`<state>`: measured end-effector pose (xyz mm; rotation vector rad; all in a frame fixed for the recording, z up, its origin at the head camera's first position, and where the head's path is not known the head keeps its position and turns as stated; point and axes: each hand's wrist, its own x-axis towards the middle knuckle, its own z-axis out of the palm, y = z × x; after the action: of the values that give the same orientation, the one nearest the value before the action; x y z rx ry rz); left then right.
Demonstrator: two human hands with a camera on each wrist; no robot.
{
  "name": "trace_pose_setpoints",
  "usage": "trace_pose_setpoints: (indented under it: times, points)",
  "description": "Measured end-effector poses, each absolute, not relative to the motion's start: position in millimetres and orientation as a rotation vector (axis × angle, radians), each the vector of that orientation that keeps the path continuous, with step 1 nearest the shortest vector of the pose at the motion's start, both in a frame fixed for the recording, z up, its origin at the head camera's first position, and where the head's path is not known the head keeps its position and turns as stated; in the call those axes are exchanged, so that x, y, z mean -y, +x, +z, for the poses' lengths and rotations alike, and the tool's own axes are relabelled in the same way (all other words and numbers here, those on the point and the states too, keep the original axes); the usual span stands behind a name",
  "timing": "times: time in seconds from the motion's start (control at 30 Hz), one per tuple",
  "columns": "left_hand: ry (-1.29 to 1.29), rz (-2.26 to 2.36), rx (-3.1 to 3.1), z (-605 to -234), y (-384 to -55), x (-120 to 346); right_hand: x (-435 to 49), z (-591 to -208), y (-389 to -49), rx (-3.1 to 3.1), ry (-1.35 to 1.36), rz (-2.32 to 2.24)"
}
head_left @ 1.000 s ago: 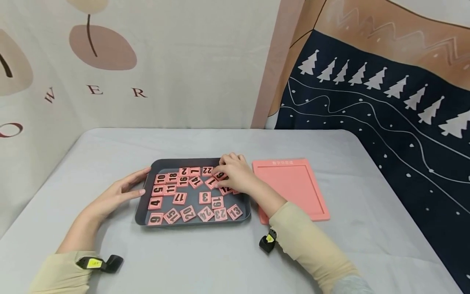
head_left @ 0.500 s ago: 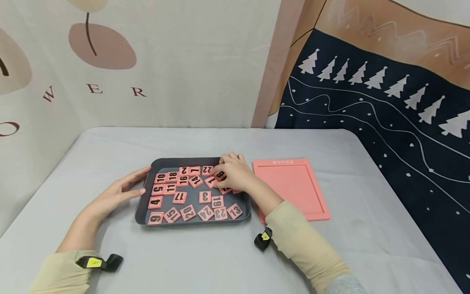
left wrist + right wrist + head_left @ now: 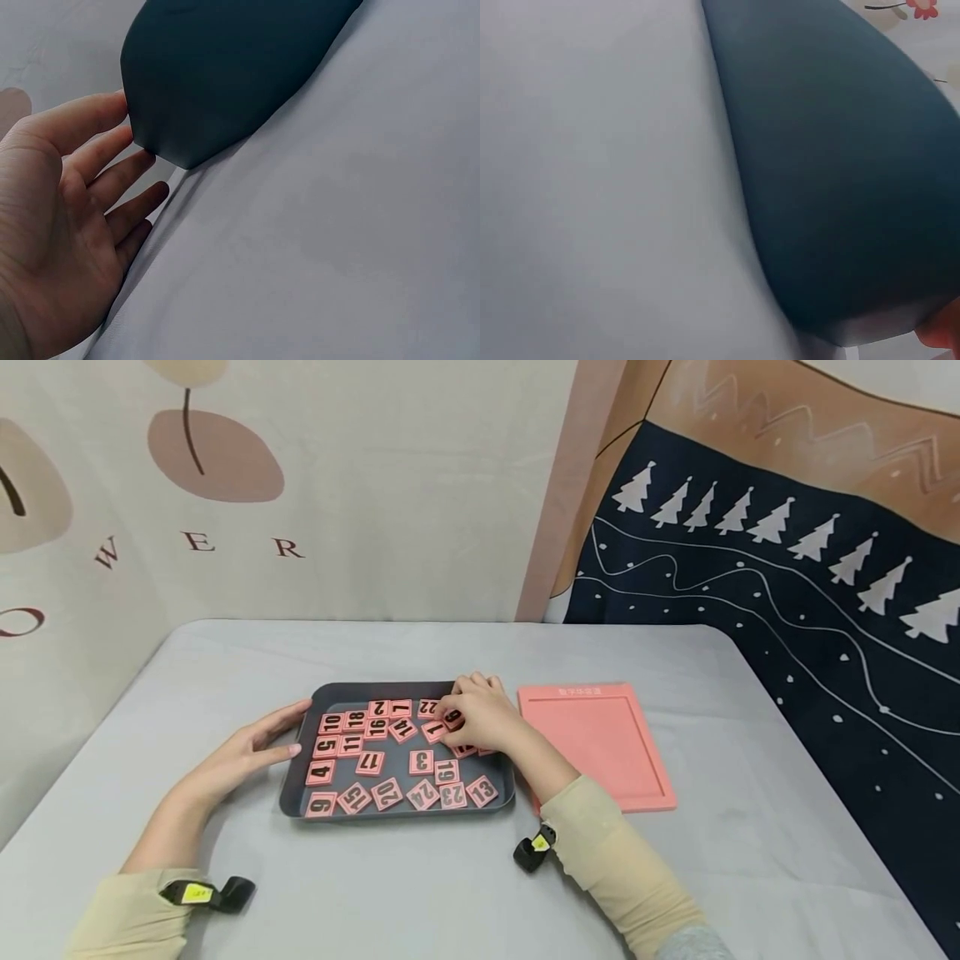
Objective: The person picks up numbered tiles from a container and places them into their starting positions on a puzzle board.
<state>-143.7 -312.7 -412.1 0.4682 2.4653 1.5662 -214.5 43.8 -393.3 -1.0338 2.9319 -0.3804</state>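
A dark grey tray (image 3: pixel 397 817) holds several pink square number tiles (image 3: pixel 422 762), some in rows along the left, others loose and tilted. My left hand (image 3: pixel 243 752) rests against its left end, fingers extended. The left wrist view shows that hand (image 3: pixel 75 202) with its fingertips at the dark tray wall (image 3: pixel 217 67). At the back right, my right hand (image 3: pixel 483 714) reaches in with bent fingers; thumb and index finger pinch at the tile marked 1 (image 3: pixel 432 731). Another tile (image 3: pixel 453 718) is partly under the hand. The right wrist view shows mostly tray wall (image 3: pixel 832 165).
A pink frame board (image 3: pixel 592 743) with a raised rim lies right of the tray, partly behind the right forearm. Both stand on a table with a white cloth (image 3: pixel 390 893). Printed cloths (image 3: pixel 405 510) hang behind and to the right.
My right wrist has shifted slightly left and the fingers have moved a little around the same tiles. The left hand and the tray stay as they were.
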Motion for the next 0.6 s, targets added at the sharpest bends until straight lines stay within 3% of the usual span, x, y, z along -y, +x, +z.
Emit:
trace_pose_setpoints:
  times: [0.6]
  points:
    - [0.460, 1.563, -2.477, -412.8, -144.1, 312.6, -48.9, -394.0, -208.0, -3.046, -1.073, -0.520]
